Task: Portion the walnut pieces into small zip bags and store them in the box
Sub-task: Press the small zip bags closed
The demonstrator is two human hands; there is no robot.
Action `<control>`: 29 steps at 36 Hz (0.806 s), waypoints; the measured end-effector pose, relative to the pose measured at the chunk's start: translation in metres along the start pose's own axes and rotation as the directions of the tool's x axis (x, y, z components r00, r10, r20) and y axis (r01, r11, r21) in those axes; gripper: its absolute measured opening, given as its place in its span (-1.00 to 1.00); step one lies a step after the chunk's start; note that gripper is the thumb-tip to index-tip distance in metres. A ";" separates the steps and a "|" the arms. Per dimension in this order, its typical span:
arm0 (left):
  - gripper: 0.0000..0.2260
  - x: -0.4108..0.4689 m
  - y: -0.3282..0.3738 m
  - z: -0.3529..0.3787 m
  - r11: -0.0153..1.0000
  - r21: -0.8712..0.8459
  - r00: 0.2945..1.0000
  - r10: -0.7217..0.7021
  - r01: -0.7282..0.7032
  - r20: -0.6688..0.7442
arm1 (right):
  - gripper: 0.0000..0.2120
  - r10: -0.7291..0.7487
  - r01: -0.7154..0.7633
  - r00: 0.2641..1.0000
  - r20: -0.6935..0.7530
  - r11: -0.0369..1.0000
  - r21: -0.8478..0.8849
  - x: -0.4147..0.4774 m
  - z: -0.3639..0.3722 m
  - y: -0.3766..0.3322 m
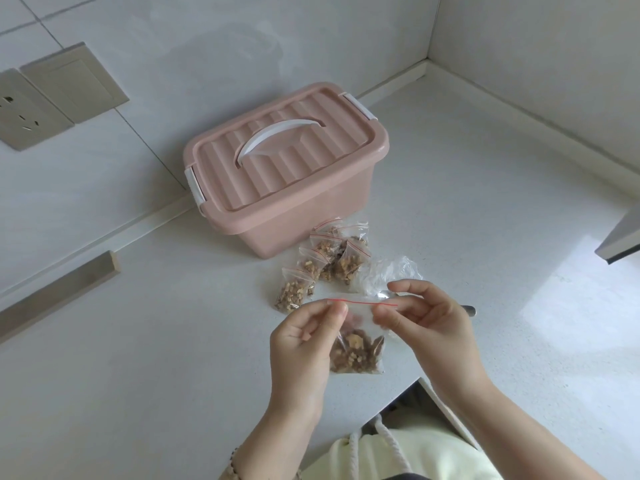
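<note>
Clear zip bag (358, 348) between both hands (299, 344) (433, 323)

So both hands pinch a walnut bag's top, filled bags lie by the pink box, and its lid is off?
No: the head view shows the lid on the pink box. Left hand and right hand pinch the top of the walnut bag; filled bags lie by the box.

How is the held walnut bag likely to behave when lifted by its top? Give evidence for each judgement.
Probably floppy: the bag is thin clear film, pinched at its top by the left hand and right hand. Likely bottom-heavy, since the walnuts sit low. It seems light: fingertips alone hold it.
</note>
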State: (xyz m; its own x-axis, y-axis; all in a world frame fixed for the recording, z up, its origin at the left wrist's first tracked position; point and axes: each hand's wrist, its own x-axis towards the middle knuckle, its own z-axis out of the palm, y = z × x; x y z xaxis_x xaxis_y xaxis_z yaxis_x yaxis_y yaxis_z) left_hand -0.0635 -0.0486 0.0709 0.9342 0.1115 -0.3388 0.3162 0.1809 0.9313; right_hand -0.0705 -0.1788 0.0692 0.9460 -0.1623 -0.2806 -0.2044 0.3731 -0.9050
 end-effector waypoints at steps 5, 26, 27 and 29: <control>-0.91 0.001 0.006 -0.006 0.996 0.028 0.996 0.079 -0.080 0.040 | -0.62 -0.034 0.034 0.999 0.026 0.999 0.022 0.001 -0.004 -0.008; -0.94 0.002 0.019 -0.017 0.964 0.146 0.941 0.175 -0.224 0.288 | -0.63 -0.100 0.096 0.988 0.118 0.995 0.041 -0.002 -0.007 -0.017; -0.94 0.002 0.020 -0.019 0.962 0.155 0.936 0.168 -0.225 0.310 | -0.62 -0.099 0.094 0.987 0.129 0.995 0.042 -0.002 -0.008 -0.017; -0.96 0.004 0.020 -0.020 0.957 0.175 0.925 0.160 -0.230 0.344 | -0.58 -0.098 0.093 0.985 0.144 0.995 0.035 -0.001 -0.009 -0.017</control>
State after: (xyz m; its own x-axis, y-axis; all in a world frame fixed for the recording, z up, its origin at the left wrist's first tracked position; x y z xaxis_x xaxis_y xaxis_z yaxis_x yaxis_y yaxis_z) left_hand -0.0568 -0.0247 0.0854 0.9718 -0.2037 -0.1190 0.1166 -0.0236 0.9929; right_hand -0.0703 -0.1933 0.0824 0.9878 -0.0645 -0.1418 -0.1061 0.3883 -0.9154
